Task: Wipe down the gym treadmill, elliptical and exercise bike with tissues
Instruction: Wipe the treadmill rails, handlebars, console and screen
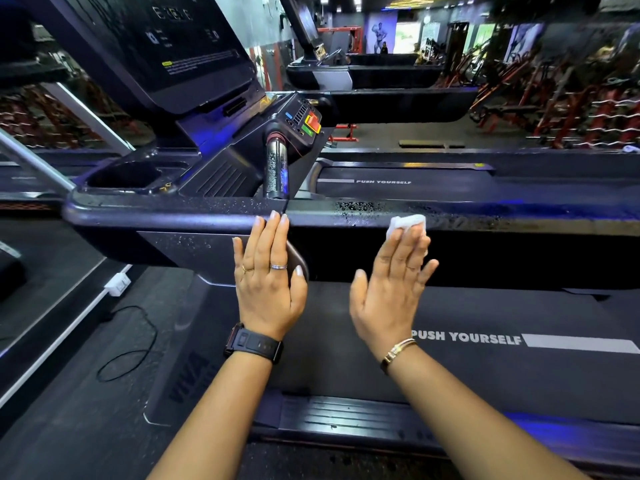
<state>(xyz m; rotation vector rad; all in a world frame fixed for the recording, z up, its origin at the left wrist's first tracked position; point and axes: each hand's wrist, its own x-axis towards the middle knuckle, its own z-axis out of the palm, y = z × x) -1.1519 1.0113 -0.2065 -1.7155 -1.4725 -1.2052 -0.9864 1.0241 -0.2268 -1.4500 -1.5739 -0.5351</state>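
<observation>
Since the tissue (406, 222) is only pressed flat and not pinched, it could slide out from under the fingertips on a fast stroke and drop to the treadmill belt (485, 368) below. It is a small wad, and the side rail (173, 216) carries a heavy patch of droplets (356, 206) just to its left. In my judgement it may soak through and smear the water instead of lifting it. A stroke carried far left and up would come near the chrome grip (276, 168) and the red and green switches (311, 123) on the console, which should not be knocked.

Right hand (391, 285): its fingers (410, 244) are straight and close together. They press the tissue against the near face of the rail, and the thumb is spread clear.

Left hand (268, 282): its fingers (273, 237) are straight and together, lying flat on the grey side panel (194, 251) with the tips reaching the rail's near edge. It holds nothing and appears to be bracing.
</observation>
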